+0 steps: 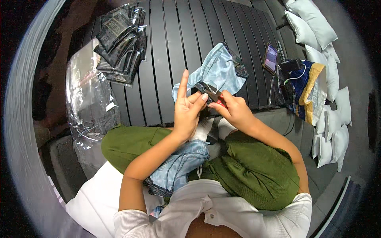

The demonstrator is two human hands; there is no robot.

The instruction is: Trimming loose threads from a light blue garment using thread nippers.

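Observation:
A light blue satiny cloth with dark lacy trim point(218, 65) lies on the near part of the black slatted table. My left hand point(188, 111) pinches its black edge between thumb and bent fingers, while the index finger points up. Close beside it, my right hand point(237, 111) is closed around a small red-handled tool point(221, 103); its working end is mostly hidden, so I cannot tell its kind. A white string or thread shows by the black edge, between the two hands. Another light blue cloth with dark lace point(178, 164) rests bunched in my lap.
Black flat packets in clear wrap point(123, 43) are piled at the far left of the table point(158, 23). Clear plastic bags point(89, 95) lie nearer. To the right are a phone point(270, 58), a black device with a white cable point(291, 65), a blue-and-yellow bag point(313, 89) and several white pillows point(315, 23).

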